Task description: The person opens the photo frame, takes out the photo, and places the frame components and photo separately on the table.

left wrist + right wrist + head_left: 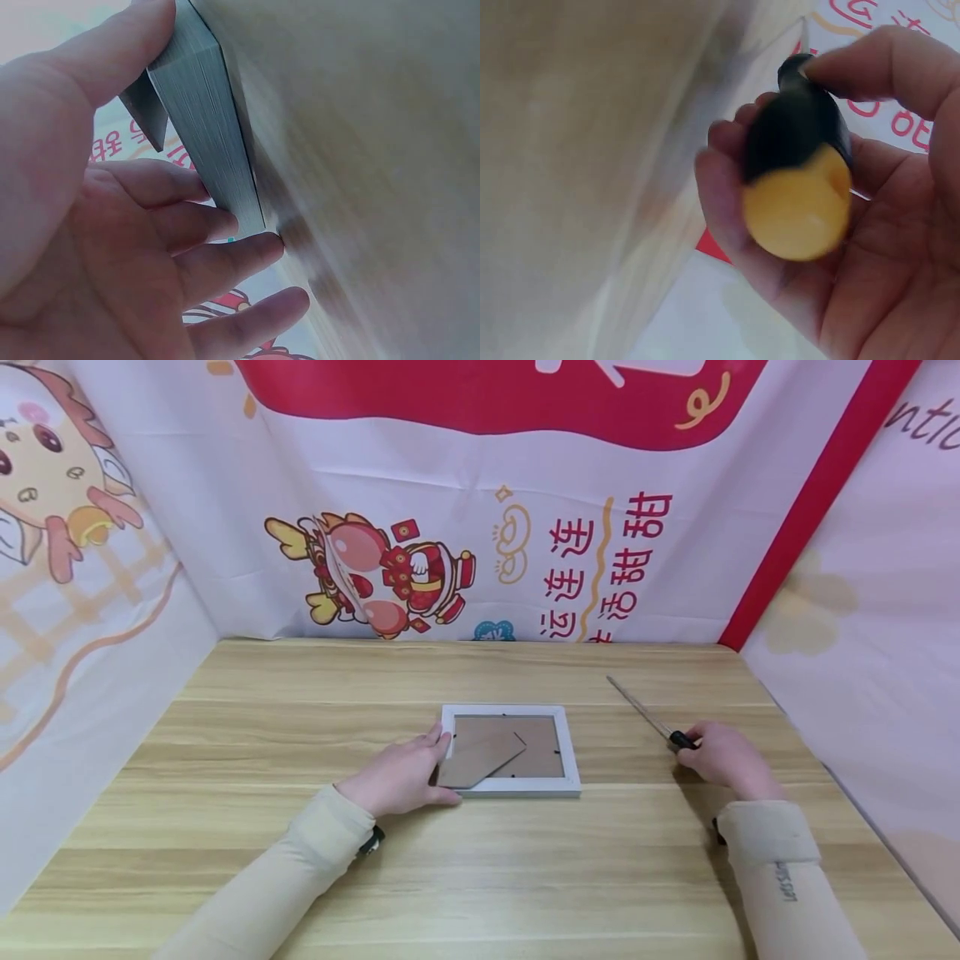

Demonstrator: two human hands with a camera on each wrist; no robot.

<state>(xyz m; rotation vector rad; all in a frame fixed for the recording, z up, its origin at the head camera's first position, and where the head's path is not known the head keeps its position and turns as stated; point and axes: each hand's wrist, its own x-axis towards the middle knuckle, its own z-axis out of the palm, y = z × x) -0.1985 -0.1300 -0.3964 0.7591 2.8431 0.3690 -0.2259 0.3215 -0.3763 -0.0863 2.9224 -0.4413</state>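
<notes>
A white photo frame (573, 768) lies back side up on the table, its brown backing board (543, 752) showing. A stand flap (472, 760) slants across that board. My left hand (405, 777) grips the frame at its near left corner; in the left wrist view the thumb presses one edge while fingers touch the grey side (206, 112). Off to the right, my right hand (731, 760) holds a screwdriver (681, 740) by its black and yellow handle (799, 202). The thin shaft (637, 706) points away and to the left, just over the table.
The wood-grain table (315, 685) reaches back to a printed white and red cloth (465, 468). More cloth hangs along the left side (135, 618) and the right side (862, 635). Bare tabletop separates the frame from the screwdriver.
</notes>
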